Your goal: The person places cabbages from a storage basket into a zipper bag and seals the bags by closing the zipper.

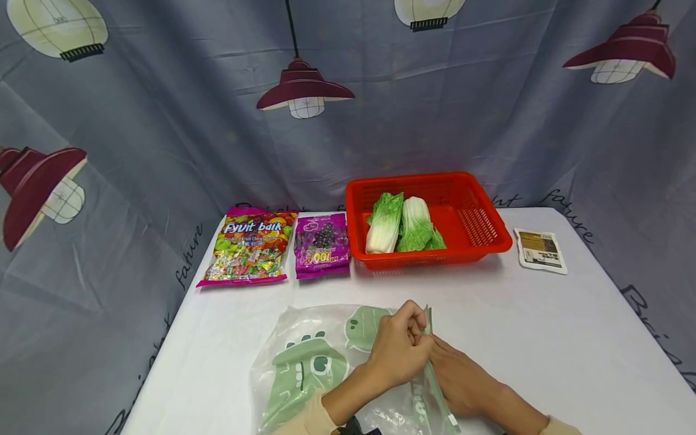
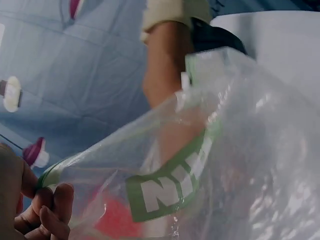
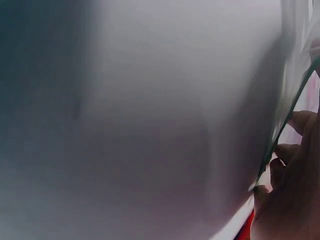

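A clear zip bag (image 1: 310, 368) printed with green dinosaurs lies flat on the white table (image 1: 544, 338) near the front edge. Its green zip strip (image 1: 435, 377) runs along its right side. My left hand (image 1: 418, 329) pinches the top of that strip with curled fingers. My right hand (image 1: 451, 371) lies just right of it, fingers at the same edge and partly hidden under the left hand. In the left wrist view the bag (image 2: 240, 150) fills the picture, with the left hand (image 2: 42, 210) gripping its rim. The right wrist view shows the right hand (image 3: 285, 200) curled against the bag's edge (image 3: 287, 112).
A red basket (image 1: 429, 179) at the back holds two napa cabbages (image 1: 386, 220) (image 1: 415, 223). Left of it lie a fruit candy bag (image 1: 250, 244) and a purple grape candy pack (image 1: 322, 244). A small flat packet (image 1: 540, 249) lies at the right. A lamp-print curtain hangs behind.
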### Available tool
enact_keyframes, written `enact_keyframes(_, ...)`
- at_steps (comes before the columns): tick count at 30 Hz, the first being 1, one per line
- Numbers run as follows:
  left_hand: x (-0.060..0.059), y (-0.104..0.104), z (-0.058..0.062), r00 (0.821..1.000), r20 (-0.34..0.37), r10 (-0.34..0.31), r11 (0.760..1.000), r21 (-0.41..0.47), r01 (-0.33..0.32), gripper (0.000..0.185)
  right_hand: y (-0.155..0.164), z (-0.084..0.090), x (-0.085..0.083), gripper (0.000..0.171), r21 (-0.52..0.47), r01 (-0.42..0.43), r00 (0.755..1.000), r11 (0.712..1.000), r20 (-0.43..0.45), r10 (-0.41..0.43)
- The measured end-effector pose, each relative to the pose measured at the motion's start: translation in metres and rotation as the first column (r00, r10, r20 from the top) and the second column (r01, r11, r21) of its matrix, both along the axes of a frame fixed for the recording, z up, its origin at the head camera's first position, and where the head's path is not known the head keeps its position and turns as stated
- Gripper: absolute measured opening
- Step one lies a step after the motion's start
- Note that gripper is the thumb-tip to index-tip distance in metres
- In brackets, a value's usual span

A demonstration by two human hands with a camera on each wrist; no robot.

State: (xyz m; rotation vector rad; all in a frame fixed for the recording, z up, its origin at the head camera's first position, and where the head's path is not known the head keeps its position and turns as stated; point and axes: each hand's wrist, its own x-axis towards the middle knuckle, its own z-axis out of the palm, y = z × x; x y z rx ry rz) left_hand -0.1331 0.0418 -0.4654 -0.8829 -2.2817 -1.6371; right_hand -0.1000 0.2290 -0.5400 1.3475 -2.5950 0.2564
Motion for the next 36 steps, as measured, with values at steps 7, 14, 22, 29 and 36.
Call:
enact_keyframes(7,0.005,-0.011,0.012,0.999,0.046,0.009,0.999,0.052,-0.011,0.024,-0.001,-0.004,-0.005,0.07,0.021,0.012,0.999,1.0,0.035,-0.013)
enact_keyframes(14,0.011,-0.019,0.016,0.999,0.018,-0.029,0.998,0.054,0.028,0.022,0.0,0.0,-0.01,0.07,0.136,0.042,0.994,0.99,0.091,-0.055)
enact_keyframes(22,-0.003,-0.033,0.016,0.996,0.002,0.09,0.995,0.043,-0.09,0.022,-0.015,0.034,-0.024,0.071,0.116,0.009,0.987,0.993,0.157,-0.027)
enact_keyframes(29,-0.013,-0.042,0.016,0.986,0.012,0.165,0.985,0.04,-0.165,0.021,-0.016,0.075,-0.037,0.07,0.061,0.039,0.98,0.997,0.191,-0.05)
enact_keyframes(36,-0.016,-0.049,0.009,0.982,0.042,0.187,0.982,0.026,-0.188,0.022,-0.01,0.101,-0.062,0.072,-0.024,0.083,0.988,0.996,0.135,-0.079)
